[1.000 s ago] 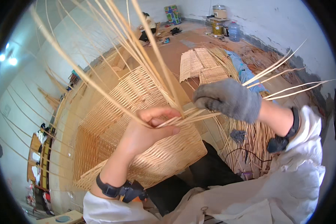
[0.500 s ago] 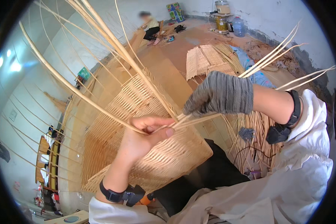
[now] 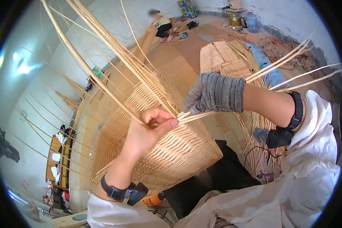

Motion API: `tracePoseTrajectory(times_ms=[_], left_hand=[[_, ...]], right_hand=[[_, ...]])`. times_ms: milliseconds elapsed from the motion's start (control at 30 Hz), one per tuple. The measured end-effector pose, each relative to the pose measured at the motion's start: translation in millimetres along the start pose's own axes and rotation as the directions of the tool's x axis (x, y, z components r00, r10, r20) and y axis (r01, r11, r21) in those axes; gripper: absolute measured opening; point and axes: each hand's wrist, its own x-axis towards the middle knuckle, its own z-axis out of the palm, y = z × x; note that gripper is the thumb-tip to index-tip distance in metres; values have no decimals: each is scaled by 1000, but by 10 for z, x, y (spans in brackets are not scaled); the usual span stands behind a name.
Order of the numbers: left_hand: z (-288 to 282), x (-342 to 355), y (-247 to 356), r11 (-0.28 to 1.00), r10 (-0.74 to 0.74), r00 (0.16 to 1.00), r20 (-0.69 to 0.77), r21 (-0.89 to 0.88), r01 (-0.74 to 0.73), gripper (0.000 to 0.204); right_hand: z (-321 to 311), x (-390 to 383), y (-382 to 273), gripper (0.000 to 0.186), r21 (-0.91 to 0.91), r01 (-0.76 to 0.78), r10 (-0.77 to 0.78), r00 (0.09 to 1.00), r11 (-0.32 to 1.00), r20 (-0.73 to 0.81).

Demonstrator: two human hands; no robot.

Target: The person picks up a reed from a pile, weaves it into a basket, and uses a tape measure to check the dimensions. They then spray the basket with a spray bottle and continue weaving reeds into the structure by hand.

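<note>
A half-woven wicker basket (image 3: 186, 155) leans tilted in front of me, its long upright stakes (image 3: 140, 78) fanning out to the upper left. At the rim's near corner, my bare left hand (image 3: 146, 131) pinches pale wicker rods between thumb and forefinger, beside the base of a thick stake. My right hand (image 3: 216, 93), in a grey knitted glove, is closed on the weaving rods (image 3: 201, 115) just right of the left fingertips. Their long ends (image 3: 281, 60) stick out past my right forearm. The glove hides the exact grip.
Flat woven panels (image 3: 220, 57) and a heap of loose rods (image 3: 250, 140) lie on the floor to the right. Another person (image 3: 163, 26) sits at the far side. A water jug (image 3: 251, 22) stands by the wall. A wooden shelf (image 3: 53, 159) is at left.
My right hand has come in toward the left, its fingers closer to the left thumb at the rim. The whole scene has shifted a little rightward in view.
</note>
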Motion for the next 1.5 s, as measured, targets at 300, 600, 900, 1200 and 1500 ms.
tracePoseTrajectory(times_ms=[300, 600, 900, 1200, 1500], left_hand=[[-24, 161, -116, 997, 57, 998, -39, 46, -56, 12], [-135, 321, -228, 1000, -9, 1000, -9, 12, 9, 12], [-106, 298, -240, 1000, 1, 999, -41, 8, -1, 12], [22, 260, -132, 999, 39, 985, -168, -17, -43, 11], [76, 269, -56, 996, 20, 972, -235, -80, -40, 11]], right_hand=[[178, -346, 67, 20, -829, 128, -452, 877, 544, -162], [354, -365, 377, 15, -639, 470, -674, 731, 609, -105], [650, -562, 300, 17, -241, -1, -118, 869, 971, -481], [364, -112, 483, 19, 456, 254, -8, 880, 853, -475], [391, -239, 392, 21, 668, 249, 135, 874, 702, -467]])
